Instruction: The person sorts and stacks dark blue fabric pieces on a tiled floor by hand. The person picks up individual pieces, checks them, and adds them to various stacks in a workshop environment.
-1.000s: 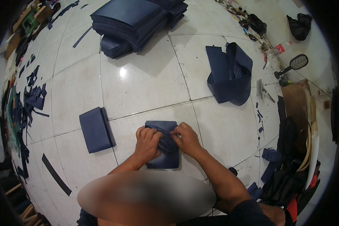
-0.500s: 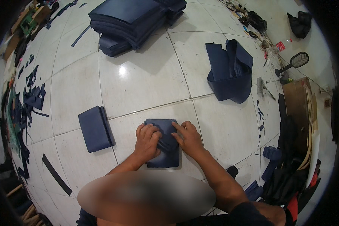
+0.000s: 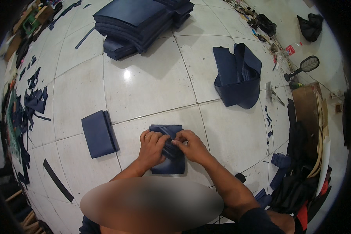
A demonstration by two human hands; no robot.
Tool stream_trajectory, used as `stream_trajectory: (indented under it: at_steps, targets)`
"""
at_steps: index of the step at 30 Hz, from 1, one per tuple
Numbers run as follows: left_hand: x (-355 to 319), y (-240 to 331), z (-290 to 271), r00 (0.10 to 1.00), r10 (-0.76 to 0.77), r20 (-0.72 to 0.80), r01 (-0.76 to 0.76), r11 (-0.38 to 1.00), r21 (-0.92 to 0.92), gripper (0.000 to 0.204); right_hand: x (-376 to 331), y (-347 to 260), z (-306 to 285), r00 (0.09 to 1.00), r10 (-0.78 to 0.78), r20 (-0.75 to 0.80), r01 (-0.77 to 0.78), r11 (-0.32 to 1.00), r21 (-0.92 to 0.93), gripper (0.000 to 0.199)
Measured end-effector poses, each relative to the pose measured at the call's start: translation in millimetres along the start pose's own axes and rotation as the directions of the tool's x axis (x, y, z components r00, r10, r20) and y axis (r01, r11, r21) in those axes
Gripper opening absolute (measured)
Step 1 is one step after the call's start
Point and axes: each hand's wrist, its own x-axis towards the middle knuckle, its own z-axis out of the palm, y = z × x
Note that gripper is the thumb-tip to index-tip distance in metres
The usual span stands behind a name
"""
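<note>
A rectangular stack of navy leather-like sheets (image 3: 167, 167) lies on the tiled floor before me. My left hand (image 3: 153, 146) presses on its left side, fingers curled round a piece of the dark material. From the right, my right hand (image 3: 191, 146) pinches the same piece with thumb and fingers bunched. Between the hands the navy sheet (image 3: 172, 151) looks creased and shiny; its underside is hidden. Left of this, apart from both hands, sits another small navy stack (image 3: 98, 134).
A tall pile of navy sheets (image 3: 132, 23) stands at the far side. Far right lies a loosely coiled navy strip (image 3: 240, 84). Scraps (image 3: 37, 99) litter the left, near a black strip (image 3: 58, 180). A cardboard panel (image 3: 306, 113) and dark bundles line the right.
My right hand has shifted slightly left from the stack's right edge, and its fingers have closed into a pinch. The sheet's middle shows more creasing. My left hand stays nearly in place.
</note>
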Motion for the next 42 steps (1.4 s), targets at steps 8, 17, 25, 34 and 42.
stream_trajectory:
  at_steps: [8, 17, 25, 34, 42]
  targets:
    - [-1.6, -0.7, 1.6, 1.000, 0.011, -0.016, -0.011, 1.000, 0.002, 0.060, -6.1, -9.0, 4.9, 0.985, 0.174, 0.008, -0.169, 0.945, 0.281, 0.015]
    - [-4.3, -2.6, 3.4, 0.999, 0.017, -0.038, -0.017, 1.000, -0.001, 0.061, -1.4, -14.4, 1.3, 0.987, 0.155, 0.038, -0.160, 0.964, 0.214, 0.015]
    - [-0.2, 1.8, -2.9, 0.999, 0.010, -0.035, -0.011, 1.000, -0.016, 0.061, 2.2, -10.3, 3.9, 0.964, 0.256, 0.064, -0.260, 0.883, 0.391, 0.019]
    - [-8.6, -7.0, 6.4, 0.998, 0.049, -0.047, -0.050, 0.999, -0.016, 0.050, 4.4, 4.9, 12.5, 0.903, 0.422, -0.079, -0.303, 0.757, 0.579, 0.026]
    - [-3.3, -2.6, 3.2, 0.997, 0.062, -0.051, -0.063, 0.998, -0.021, 0.051, 3.2, 3.4, 17.6, 0.929, 0.366, -0.061, -0.292, 0.822, 0.490, 0.025]
